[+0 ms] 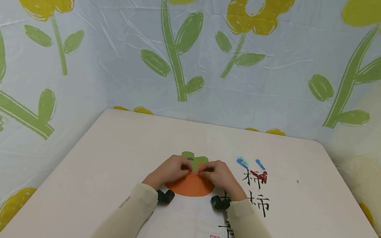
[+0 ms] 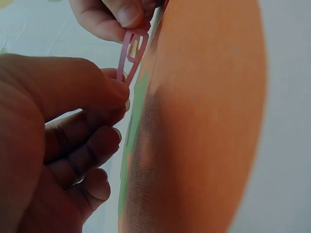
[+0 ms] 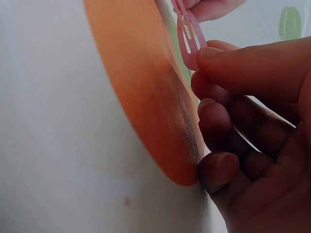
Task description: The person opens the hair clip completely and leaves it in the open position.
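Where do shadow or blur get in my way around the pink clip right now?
Left wrist: the pink clip reads clearly, but dark shadow falls across part of the orange shape; right wrist: shadow darkens the orange shape beside the fingers, and a reddish mark is blurred; head: light looks fairly even, the clip too small for detail.
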A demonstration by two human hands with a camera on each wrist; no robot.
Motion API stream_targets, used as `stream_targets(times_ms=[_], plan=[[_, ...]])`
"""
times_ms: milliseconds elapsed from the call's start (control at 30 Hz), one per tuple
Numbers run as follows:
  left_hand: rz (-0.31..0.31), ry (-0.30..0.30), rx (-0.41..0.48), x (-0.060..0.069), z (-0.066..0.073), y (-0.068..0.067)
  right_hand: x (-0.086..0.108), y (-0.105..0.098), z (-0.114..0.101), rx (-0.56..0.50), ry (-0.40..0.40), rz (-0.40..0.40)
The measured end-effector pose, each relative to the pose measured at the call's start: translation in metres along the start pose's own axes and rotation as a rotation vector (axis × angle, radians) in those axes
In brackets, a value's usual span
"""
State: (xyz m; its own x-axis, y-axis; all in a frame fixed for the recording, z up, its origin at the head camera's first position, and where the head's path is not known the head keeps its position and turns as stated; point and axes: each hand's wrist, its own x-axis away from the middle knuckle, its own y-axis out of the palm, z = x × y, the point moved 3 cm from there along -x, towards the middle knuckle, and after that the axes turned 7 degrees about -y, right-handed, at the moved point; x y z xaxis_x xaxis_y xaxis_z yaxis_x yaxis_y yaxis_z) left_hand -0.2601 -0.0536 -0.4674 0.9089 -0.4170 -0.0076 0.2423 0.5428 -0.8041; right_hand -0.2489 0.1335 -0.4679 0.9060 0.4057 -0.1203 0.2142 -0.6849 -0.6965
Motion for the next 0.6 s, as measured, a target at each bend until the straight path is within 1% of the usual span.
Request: stream_targets(times_ms=[100, 267, 400, 600], plan=[[-0.011, 0.011, -0.022, -0.0003, 0.0011, 0.0004, 0.0008, -0.0003, -0.0026, -0.001, 0.0, -0.013], [-0.028, 0.012, -0.045, -0.0008, 0.0021, 0.0013, 0.0019, -0.001, -0.0059, -0.013, 0.003, -0.038], [-0.036, 0.03, -0.07, -0.0008, 0.0029, 0.0017, 0.0016, -0.001, -0.0048, -0.018, 0.006, -0.054], [-0.033, 0.054, -0.076, 0.0003, 0.0045, 0.0021, 0.0008, 0.0004, -0.0016, -0.019, 0.013, -0.067]])
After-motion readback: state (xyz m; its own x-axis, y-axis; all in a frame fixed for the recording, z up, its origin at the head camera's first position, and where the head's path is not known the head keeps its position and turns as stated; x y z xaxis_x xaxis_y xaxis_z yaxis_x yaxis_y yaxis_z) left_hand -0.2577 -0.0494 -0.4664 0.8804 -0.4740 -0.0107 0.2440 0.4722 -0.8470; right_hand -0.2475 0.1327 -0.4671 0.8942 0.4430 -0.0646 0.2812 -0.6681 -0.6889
